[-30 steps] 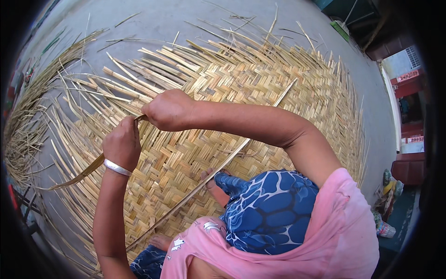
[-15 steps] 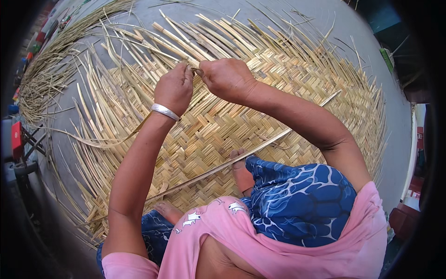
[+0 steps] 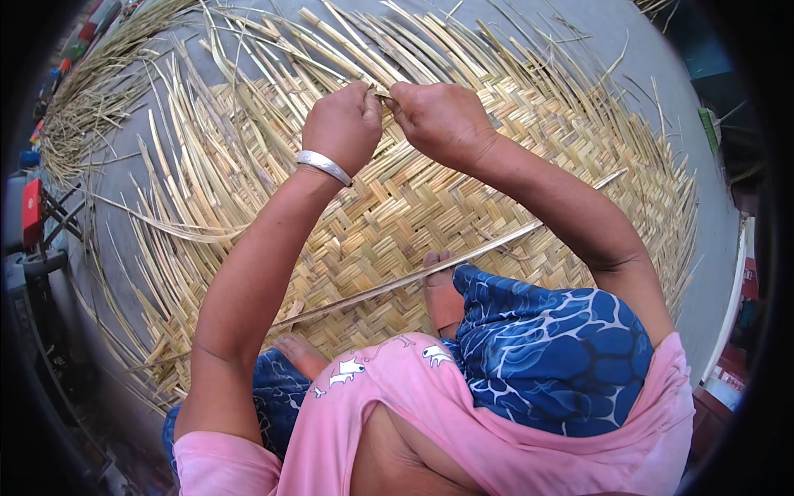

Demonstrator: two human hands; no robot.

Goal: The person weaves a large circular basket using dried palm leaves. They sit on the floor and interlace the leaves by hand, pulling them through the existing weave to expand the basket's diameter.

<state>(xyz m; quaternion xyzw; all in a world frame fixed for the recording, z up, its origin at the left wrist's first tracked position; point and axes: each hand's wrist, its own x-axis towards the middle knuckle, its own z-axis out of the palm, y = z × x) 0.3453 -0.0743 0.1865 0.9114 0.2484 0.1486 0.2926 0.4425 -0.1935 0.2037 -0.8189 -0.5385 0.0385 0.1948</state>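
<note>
A large mat (image 3: pixel 397 202) of flat, straw-coloured split strips woven in a zigzag pattern spreads out in front of me. Over its far part, my left hand (image 3: pixel 341 128) and my right hand (image 3: pixel 440 122) are close together, both with curled fingers. Between them a short bit of plant strip (image 3: pixel 382 96) shows, pinched at either side; the rest is hidden by the fingers. A silver bangle (image 3: pixel 324 165) circles my left wrist. Beside the left forearm a long pale strip (image 3: pixel 198 234) curves out to the left; whether it joins the pinched bit I cannot tell.
Unwoven strip ends (image 3: pixel 347 41) fan out from the mat's far and left edges. One long slat (image 3: pixel 413 285) lies diagonally across the weave near my bare feet (image 3: pixel 442 289). A heap of loose strips (image 3: pixel 87 124) rests on the grey floor at the far left, near a red object (image 3: pixel 32 212).
Both hands sit a little farther right and higher in the picture, and the whole view has shifted slightly. The fingers keep their pinch on the strip.
</note>
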